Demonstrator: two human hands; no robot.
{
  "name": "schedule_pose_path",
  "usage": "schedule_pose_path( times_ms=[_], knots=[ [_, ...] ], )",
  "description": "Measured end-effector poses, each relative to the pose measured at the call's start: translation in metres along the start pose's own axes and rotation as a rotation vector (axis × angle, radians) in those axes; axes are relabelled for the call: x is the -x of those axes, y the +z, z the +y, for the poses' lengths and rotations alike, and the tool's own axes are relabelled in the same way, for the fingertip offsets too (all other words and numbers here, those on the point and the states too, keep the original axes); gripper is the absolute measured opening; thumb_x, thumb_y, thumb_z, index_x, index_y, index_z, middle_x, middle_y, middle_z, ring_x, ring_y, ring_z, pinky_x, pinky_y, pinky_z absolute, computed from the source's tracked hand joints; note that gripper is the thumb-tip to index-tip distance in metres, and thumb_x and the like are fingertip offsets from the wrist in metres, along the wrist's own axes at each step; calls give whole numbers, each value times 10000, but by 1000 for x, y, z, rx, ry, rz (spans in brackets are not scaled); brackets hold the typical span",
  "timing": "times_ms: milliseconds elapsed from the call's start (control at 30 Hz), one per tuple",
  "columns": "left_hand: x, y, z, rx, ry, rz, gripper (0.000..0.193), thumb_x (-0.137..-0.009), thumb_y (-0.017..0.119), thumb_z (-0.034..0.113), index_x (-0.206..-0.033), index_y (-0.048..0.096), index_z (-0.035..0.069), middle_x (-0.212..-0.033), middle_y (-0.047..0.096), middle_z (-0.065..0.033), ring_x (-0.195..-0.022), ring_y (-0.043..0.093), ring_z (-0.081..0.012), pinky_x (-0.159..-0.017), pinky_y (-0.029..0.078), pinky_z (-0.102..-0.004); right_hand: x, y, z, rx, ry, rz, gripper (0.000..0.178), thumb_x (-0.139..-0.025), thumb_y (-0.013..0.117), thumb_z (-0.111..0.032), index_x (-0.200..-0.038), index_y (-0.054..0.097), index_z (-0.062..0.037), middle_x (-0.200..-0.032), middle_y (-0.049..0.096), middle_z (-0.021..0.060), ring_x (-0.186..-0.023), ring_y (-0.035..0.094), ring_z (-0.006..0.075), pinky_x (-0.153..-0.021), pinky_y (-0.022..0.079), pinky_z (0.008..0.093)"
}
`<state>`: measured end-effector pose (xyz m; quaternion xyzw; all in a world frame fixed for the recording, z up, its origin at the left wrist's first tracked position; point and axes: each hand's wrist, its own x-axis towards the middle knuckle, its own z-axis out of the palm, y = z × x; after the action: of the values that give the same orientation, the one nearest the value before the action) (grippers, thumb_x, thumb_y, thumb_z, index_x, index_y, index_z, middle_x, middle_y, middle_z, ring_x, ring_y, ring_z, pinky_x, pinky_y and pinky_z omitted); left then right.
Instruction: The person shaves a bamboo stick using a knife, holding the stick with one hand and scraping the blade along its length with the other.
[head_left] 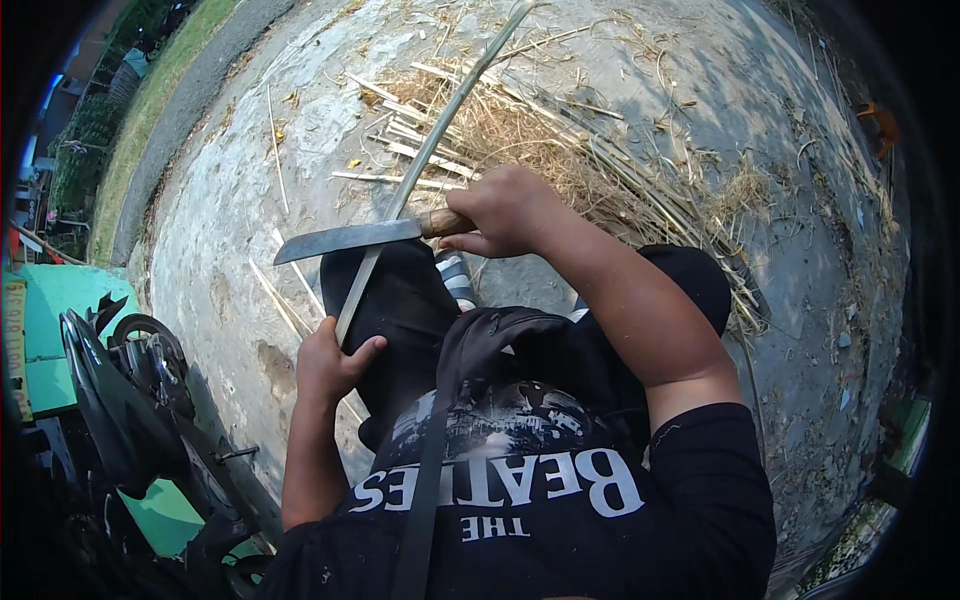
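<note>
My right hand is closed round the wooden handle of a machete. Its broad grey blade points left and lies across a long bamboo strip, apparently touching it, above my left thigh. The strip slants from my left hand up to the far edge of the view. My left hand grips its near end, with the thumb standing away from the strip and the other fingers partly hidden. Beyond my knees, thin split bamboo pieces lie on the ground beside a heap of curly shavings.
More long strips run along the ground to the right of the shavings. Several thin pieces lie left of my knee. A dark motorcycle stands at the left, near a green surface. The ground is rough concrete.
</note>
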<state>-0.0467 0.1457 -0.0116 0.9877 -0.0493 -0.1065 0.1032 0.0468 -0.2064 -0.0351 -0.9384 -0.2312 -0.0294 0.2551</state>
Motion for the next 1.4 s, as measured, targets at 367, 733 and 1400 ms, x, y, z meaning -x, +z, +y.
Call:
schedule_pose_path(
  times_ms=[367, 733, 1400],
  knots=[
    [2, 1, 1, 40, -19, 36, 759, -728, 809, 690, -853, 570, -19, -723, 658, -242, -746, 675, -466, -664, 526, -504, -6, 17, 13, 21, -84, 24, 560, -878, 638, -695, -893, 648, -135, -792, 710, 141, -789, 717, 379, -703, 561, 502],
    [0, -9, 10, 63, -23, -21, 756, -732, 802, 696, -858, 601, -22, -708, 652, -240, -746, 679, -457, -675, 532, -505, 2, 12, 28, -65, -183, 79, 466, -861, 734, -555, -838, 596, -110, -742, 640, 138, -751, 669, 400, -653, 511, 503],
    [-2, 15, -15, 224, 188, 119, 638, -1064, 379, 586, -831, 491, 3, -690, 561, -291, -732, 587, -537, -624, 432, -567, 1, 8, 17, 56, -212, 154, 431, -846, 743, -561, -833, 646, -141, -680, 673, 98, -682, 707, 336, -662, 564, 469]
  ],
)
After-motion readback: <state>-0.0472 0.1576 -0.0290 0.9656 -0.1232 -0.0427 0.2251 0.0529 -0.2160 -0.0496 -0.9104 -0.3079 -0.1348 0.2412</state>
